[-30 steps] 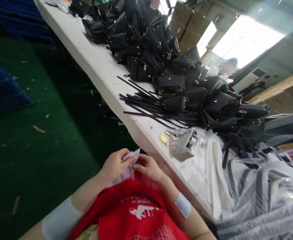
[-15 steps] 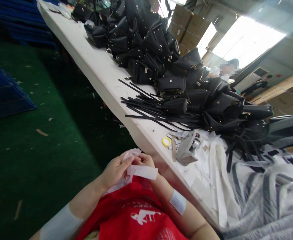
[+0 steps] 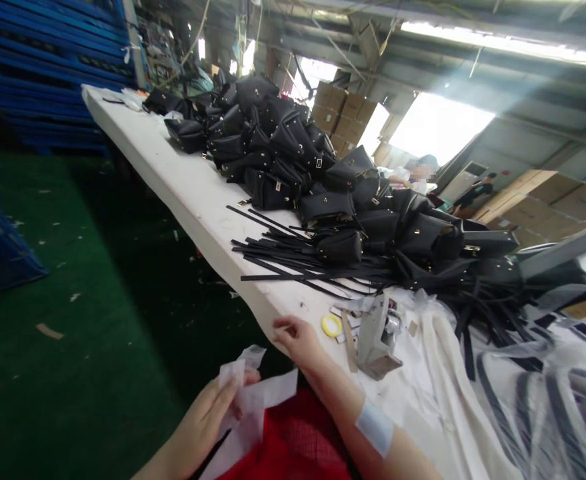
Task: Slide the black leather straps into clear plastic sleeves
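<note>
Half a second ago both hands were together on the white paper strips in the lap; now my right hand (image 3: 297,340) has let go and moved up to the near edge of the white table (image 3: 193,193), and the view has tilted up to take in more of the roof. My left hand (image 3: 207,420) alone keeps the white paper strips (image 3: 253,400), fingers closed around the crumpled bunch, with one strip trailing right over the red apron (image 3: 297,447). The right hand's fingers are curled with thumb and forefinger drawn close. I cannot tell whether they pinch anything. Just right of that hand lies a yellow tape ring (image 3: 331,325), and just beyond it a grey metal tool (image 3: 375,333) stands among white scraps. Farther along, a fan of black straps (image 3: 283,257) reaches almost to the table's left edge, with some tips close to the rim. Behind them the heap of black handbags (image 3: 283,147) fills the far and right side of the top, leaving a bare white band along the left edge. Left of the table the green floor (image 3: 73,333) is open, dotted with scraps, up to the blue pallets (image 3: 47,67) at the far left. To the near right, plastic-wrapped straps (image 3: 547,400) crowd the tabletop.
</note>
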### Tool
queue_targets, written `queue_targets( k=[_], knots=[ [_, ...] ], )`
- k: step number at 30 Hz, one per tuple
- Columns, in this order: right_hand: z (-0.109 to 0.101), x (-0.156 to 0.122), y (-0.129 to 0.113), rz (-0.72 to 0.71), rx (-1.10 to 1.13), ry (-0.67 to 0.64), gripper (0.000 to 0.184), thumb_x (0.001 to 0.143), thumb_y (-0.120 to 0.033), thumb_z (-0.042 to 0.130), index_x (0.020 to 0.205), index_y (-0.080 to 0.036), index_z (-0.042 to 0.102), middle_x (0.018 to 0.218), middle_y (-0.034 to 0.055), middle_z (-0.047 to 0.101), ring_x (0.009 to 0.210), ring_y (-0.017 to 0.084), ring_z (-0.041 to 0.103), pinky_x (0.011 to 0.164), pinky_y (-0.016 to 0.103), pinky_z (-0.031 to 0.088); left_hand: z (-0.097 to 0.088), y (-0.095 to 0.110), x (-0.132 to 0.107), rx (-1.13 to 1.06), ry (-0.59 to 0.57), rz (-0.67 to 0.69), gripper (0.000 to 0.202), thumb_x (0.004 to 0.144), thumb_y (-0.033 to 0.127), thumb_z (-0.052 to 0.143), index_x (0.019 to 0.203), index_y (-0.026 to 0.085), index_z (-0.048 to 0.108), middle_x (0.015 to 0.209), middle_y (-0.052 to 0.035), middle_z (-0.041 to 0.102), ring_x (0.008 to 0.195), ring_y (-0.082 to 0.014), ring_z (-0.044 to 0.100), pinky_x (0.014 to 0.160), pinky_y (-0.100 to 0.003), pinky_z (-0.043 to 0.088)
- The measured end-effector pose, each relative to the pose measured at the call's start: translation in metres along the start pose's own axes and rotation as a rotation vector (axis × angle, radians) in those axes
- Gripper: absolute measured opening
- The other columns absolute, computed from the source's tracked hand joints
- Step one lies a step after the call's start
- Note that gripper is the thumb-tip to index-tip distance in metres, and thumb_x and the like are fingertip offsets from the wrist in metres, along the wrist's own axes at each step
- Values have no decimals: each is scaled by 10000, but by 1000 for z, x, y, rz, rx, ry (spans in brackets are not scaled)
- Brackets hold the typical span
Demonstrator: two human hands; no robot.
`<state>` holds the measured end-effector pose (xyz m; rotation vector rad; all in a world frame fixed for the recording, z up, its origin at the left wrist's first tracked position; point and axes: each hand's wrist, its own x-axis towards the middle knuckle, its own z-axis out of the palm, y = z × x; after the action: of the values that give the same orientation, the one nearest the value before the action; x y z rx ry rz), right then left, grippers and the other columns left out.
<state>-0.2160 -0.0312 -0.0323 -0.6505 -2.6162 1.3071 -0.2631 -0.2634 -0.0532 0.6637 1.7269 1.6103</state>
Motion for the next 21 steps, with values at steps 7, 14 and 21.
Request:
queue_targets(
  k=[7,14,21],
  knots=[
    [-48,111,-24,28,-640,111,434,875,-177,567,1308,-146,561,1315,172,574,1111,254,634,958,356,482,-19,9,-2,211,28,42,558,897,673,423,1044,263,773,1132,-78,737,1087,-302,649,993,-386,507],
    [-36,105,-42,-57,-901,-25,295,963,-145,408,1122,-147,657,1187,175,615,1021,256,660,875,372,511,-30,33,-18,141,75,6,589,910,657,419,1032,178,739,993,-96,728,715,-213,654,671,-317,555],
    [-47,22,-90,-747,-572,182,385,995,-174,390,1325,-237,577,1292,79,610,1157,193,605,975,307,503,-32,46,-32,28,-60,12,542,916,617,469,1027,155,730,989,-100,709,819,-226,651,694,-297,531]
  ],
)
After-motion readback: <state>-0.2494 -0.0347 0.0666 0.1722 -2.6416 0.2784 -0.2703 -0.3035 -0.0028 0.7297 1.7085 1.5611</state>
